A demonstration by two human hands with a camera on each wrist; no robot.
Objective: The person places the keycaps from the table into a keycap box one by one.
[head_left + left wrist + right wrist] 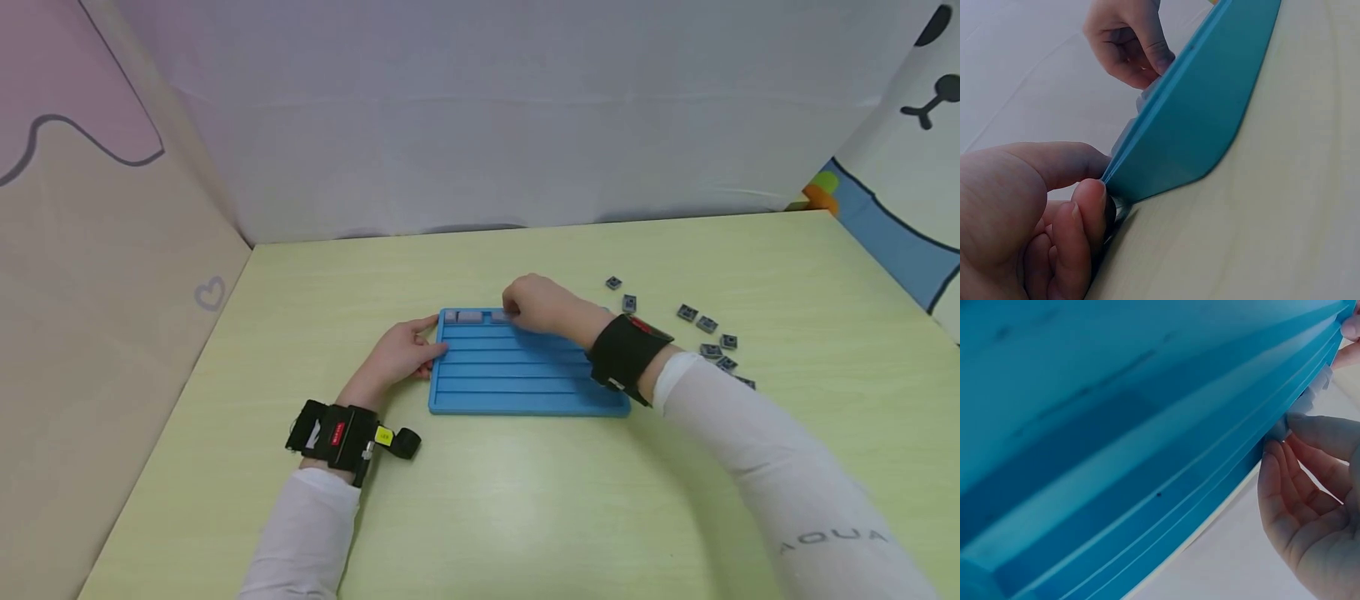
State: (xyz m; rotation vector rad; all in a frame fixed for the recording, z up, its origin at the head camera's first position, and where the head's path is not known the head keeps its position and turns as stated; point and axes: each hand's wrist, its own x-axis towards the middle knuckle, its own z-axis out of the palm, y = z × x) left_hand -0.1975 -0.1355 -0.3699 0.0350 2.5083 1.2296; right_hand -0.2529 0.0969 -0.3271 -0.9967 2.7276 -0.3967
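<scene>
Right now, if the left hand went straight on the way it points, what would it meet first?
Most likely the blue board: the left hand grips its left edge, with no visible gap between them.

A pale yellow-green wood-grain tabletop runs back to a plain greyish-white backdrop — at left a beige-and-pink panel with a grey heart, at right a white-and-blue panel with a black cartoon nose.
</scene>
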